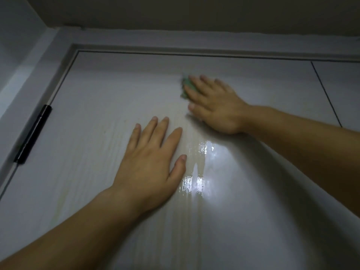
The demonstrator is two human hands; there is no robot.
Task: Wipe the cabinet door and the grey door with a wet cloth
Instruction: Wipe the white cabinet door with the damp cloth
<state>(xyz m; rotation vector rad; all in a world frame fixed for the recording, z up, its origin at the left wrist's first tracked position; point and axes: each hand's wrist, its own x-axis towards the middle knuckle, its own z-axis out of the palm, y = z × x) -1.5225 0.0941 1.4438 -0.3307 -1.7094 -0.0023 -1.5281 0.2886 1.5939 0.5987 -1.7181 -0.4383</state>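
Observation:
The grey door [93,106] fills most of the head view, seen from below towards its top edge. My right hand [216,106] lies flat with straight fingers near the top of the door and presses a green cloth [185,86] against it; only the cloth's left edge shows past the fingers. My left hand [150,158] rests flat on the door lower down and to the left, fingers spread, holding nothing. A wet, shiny streak [200,166] runs down the door between the two hands.
A black hinge [33,133] sits on the door's left edge, against the grey frame [48,61]. A thin dark groove [325,92] runs down the door at the right. The wall above the frame [194,14] is darker.

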